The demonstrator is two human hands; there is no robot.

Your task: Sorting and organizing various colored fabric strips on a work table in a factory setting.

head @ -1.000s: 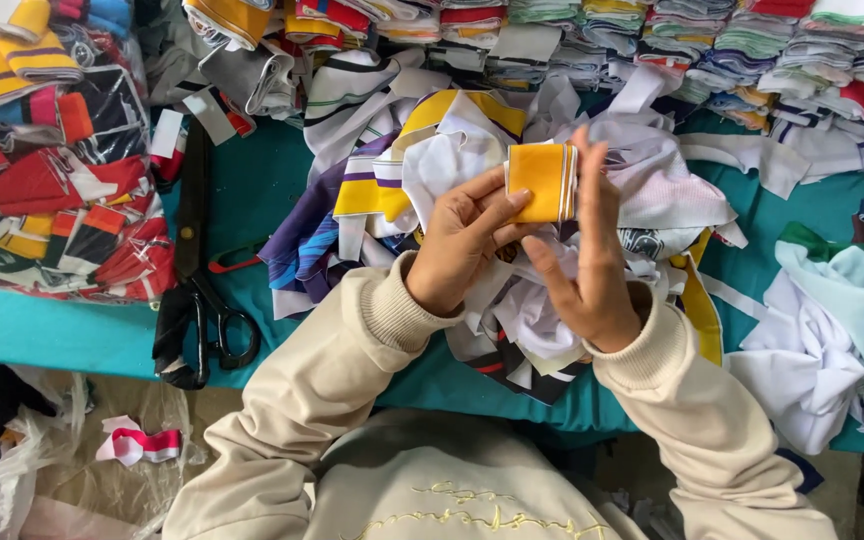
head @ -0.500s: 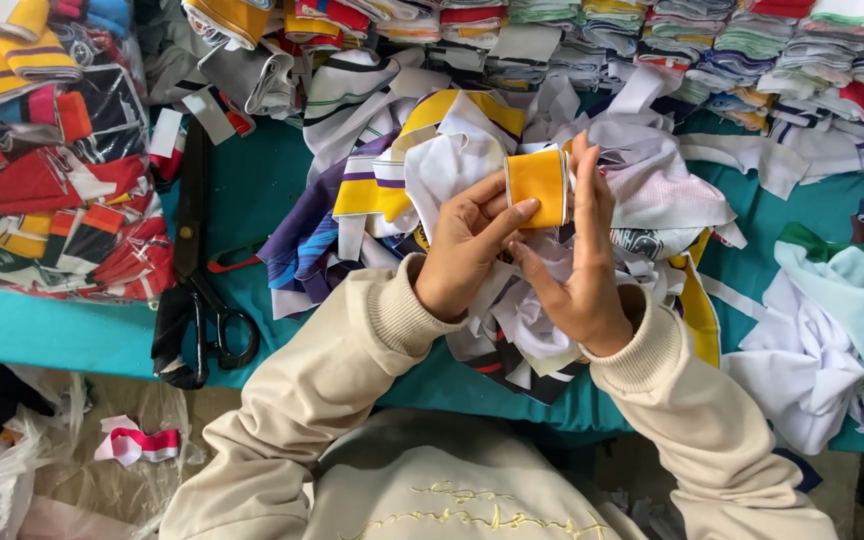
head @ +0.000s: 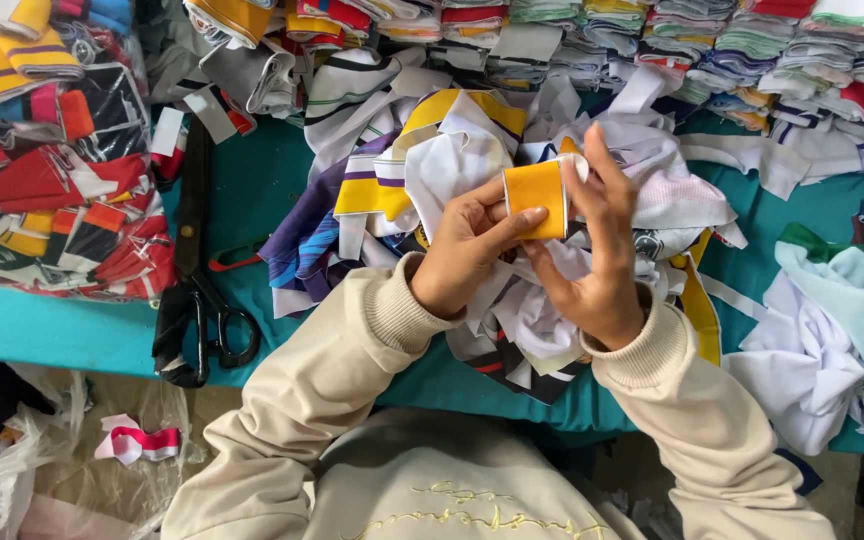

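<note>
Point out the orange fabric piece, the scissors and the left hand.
orange fabric piece (head: 535, 197), head view, middle of its face.
scissors (head: 195, 300), head view, near the pivot.
left hand (head: 467, 250), head view, back of the hand.

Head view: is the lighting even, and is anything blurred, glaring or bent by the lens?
Head view: soft, even light with faint shadows only; the orange cloth piece and both the left hand and right hand are sharp; slight shine on the plastic bag of cloth at left; the stacks of folded cloth along the top edge curve a little from the wide lens.

Bright, even, diffuse light with only soft shadows, no glare, sharp focus, and slight wide-angle bending at edges.
</note>
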